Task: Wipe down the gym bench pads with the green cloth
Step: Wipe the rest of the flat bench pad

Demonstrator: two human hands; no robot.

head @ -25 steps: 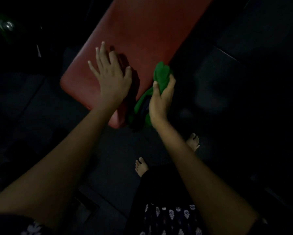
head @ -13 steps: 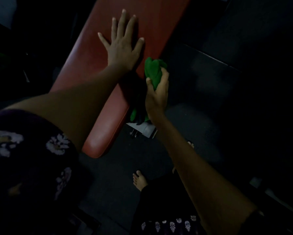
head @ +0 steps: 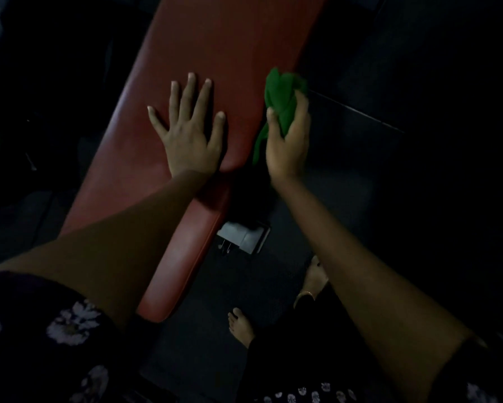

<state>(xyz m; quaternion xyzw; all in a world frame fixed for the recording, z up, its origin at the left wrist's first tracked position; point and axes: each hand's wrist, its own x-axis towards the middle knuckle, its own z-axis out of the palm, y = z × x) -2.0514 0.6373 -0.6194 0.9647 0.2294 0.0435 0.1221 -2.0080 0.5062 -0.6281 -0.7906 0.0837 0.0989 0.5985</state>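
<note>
**Cloth at the pad's side edge, most of the red surface yet to be judged**

Start at the grip: the right hand (head: pixel 288 141) is wrapped round the bunched green fabric cloth (head: pixel 283 94), thumb on the near side and fingers curled round the far side, so it holds a thick wad with a thin tail hanging down below the palm. That wad sits right at the right-hand side edge of the long red padded vinyl back pad (head: pixel 224 45), and it looks to be touching the rim rather than the top face, though the dim light makes contact hard to confirm.

Moving out across that pad, the left hand (head: pixel 187 132) lies flat on its lower end, fingers spread and straight, pressing down and gripping nothing; my read is it steadies the bench. Nearer the person than the back pad, across a dark gap, comes the shorter red vinyl seat pad (head: pixel 186 257), partly covered by the left forearm. Below the gap a grey metal frame bracket (head: pixel 243 237) shows, and bare feet stand on the dark floor beside it.

How far along? I judge mid-task: the edge is being worked, no wet streaks show, so what is done cannot be told. The seat pad and the upper stretch likely remain.

Containers: none visible here
</note>
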